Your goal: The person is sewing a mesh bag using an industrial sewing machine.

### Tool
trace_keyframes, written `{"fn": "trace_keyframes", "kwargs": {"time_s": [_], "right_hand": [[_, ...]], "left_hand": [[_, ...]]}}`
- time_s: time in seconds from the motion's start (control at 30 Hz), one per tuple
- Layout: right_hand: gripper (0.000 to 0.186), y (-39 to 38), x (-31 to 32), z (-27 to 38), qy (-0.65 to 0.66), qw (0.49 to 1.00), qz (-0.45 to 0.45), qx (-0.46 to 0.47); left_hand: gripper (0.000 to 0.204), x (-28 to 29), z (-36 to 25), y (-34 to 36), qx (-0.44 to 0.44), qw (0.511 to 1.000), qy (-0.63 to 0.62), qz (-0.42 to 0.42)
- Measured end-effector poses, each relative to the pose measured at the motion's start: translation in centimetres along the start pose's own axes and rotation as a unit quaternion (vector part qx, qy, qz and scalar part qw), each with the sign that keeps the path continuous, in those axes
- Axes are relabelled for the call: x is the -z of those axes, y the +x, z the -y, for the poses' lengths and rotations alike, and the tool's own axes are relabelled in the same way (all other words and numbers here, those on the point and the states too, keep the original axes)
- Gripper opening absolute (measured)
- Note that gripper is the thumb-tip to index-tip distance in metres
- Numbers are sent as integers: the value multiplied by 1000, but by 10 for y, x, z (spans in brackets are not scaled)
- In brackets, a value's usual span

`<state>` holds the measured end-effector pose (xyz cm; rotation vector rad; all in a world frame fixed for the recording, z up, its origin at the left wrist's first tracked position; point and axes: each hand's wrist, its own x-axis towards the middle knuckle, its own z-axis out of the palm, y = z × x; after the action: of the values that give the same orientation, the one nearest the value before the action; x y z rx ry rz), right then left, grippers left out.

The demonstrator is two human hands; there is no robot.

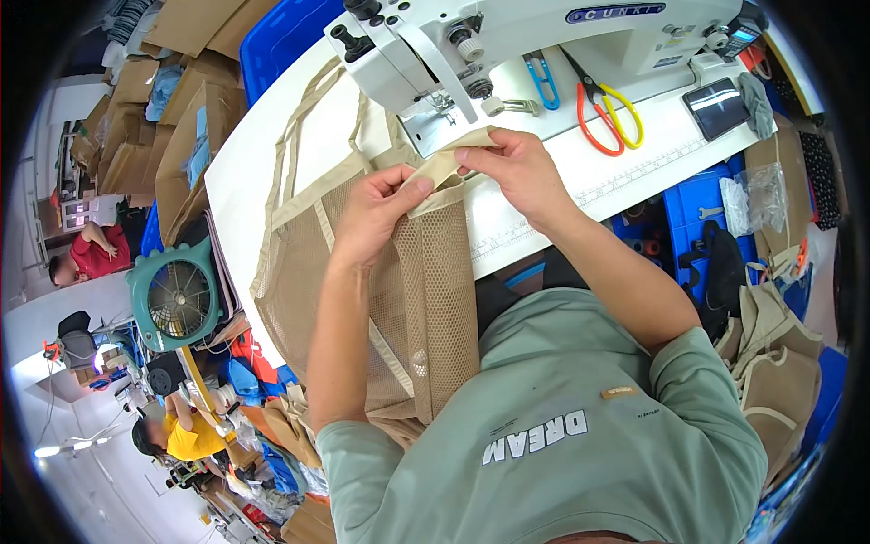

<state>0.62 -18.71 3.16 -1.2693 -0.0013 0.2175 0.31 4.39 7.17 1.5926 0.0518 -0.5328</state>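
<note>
Green shirt [553, 435], left hand [373, 213] and right hand [521, 174] pinching beige strip [441, 167], tan mesh fabric [444, 299]

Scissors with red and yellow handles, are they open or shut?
The scissors look shut: their dark blades lie together in one narrow strip.

Grey-green shirt [580, 490] — short sleeves [702, 376].

You hold the tan mesh piece [446, 299] by its pale beige edge band [439, 170]; it drapes loosely over the near edge of the white table [243, 181], narrow beige straps [295, 127] reaching across the top.
</note>
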Motion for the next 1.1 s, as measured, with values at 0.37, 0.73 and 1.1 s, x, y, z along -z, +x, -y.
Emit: {"fn": "trace_keyframes", "kwargs": {"time_s": [0.37, 0.73, 1.1], "right_hand": [[22, -7, 84, 32, -496, 831, -148, 204], [35, 5, 172, 55, -692, 706, -148, 36], [34, -117, 81, 38, -18, 946, 217, -240]], "left_hand": [[18, 2, -1, -3, -11, 1000, 22, -16], [18, -4, -3, 0, -1, 999, 33, -27], [21, -12, -6, -1, -10, 995, 78, -61]]}}
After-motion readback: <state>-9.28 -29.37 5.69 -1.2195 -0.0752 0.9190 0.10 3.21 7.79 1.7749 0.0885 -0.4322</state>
